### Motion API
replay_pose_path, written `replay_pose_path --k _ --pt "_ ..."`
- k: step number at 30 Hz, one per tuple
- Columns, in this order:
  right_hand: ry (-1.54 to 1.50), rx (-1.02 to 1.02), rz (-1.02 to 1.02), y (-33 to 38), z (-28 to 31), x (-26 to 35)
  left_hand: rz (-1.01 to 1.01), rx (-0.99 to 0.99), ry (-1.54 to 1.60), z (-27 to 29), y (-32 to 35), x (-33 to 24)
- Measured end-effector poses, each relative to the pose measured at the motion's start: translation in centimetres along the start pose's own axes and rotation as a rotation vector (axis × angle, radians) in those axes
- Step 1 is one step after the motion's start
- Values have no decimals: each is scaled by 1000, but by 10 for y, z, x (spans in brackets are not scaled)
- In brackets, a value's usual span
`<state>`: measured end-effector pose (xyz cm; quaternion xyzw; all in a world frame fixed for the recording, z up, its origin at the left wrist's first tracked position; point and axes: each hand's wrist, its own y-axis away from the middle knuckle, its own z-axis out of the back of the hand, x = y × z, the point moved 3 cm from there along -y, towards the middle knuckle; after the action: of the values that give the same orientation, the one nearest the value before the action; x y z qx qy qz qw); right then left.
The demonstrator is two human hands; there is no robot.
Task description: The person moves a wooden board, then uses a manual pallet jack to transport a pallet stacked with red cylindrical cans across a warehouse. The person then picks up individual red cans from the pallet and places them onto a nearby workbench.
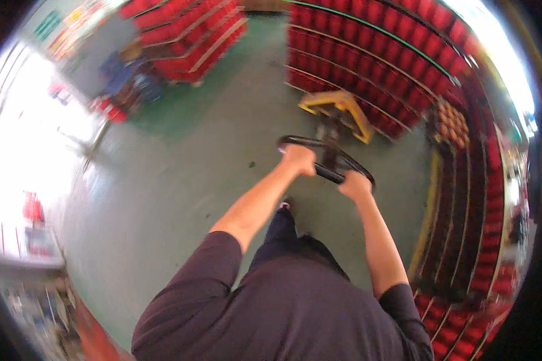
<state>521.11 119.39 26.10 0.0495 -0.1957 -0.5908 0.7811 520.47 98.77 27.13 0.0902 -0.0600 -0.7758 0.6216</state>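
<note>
A yellow pallet jack [341, 106] stands in front of me with its forks under a tall stack of red crates [373, 54]. Its black loop handle [330, 157] rises toward me. My left hand [299, 159] is closed around the left side of the loop. My right hand [355, 184] is closed around the loop's lower right side. Both arms are stretched forward, and one of my feet [285, 205] shows just below the handle.
Stacked red crates [488, 198] curve along the right side. Another stack of red crates [186, 36] stands at the back left, beside blue and red objects [126, 84]. Green floor [180, 174] spreads to the left. Cluttered shelving [30, 253] lines the far left.
</note>
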Motion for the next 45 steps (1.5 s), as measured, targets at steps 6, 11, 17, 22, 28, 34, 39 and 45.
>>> replay_pose_path --k 6,11,17,22,28,34,39,45 --pt "-10 -78 34 62 -33 -21 23 -10 40 -32 47 -45" --pt "17 -85 7 70 -39 7 19 26 69 -39 66 -23" --pt "-21 -104 -68 67 -24 4 -59 -55 93 8 77 -27" --pt "46 -101 -18 67 -1 29 -89 -43 103 23 77 -7" --pt "38 -95 -67 77 -21 30 -117 74 16 26 86 -7" --pt "-87 -289 -45 122 29 97 -134 63 -24 57 114 30" --pt "-72 -203 -100 119 39 131 -154 38 -25 93 125 48" --pt "-103 -99 -102 119 58 142 -134 92 -44 113 121 59"
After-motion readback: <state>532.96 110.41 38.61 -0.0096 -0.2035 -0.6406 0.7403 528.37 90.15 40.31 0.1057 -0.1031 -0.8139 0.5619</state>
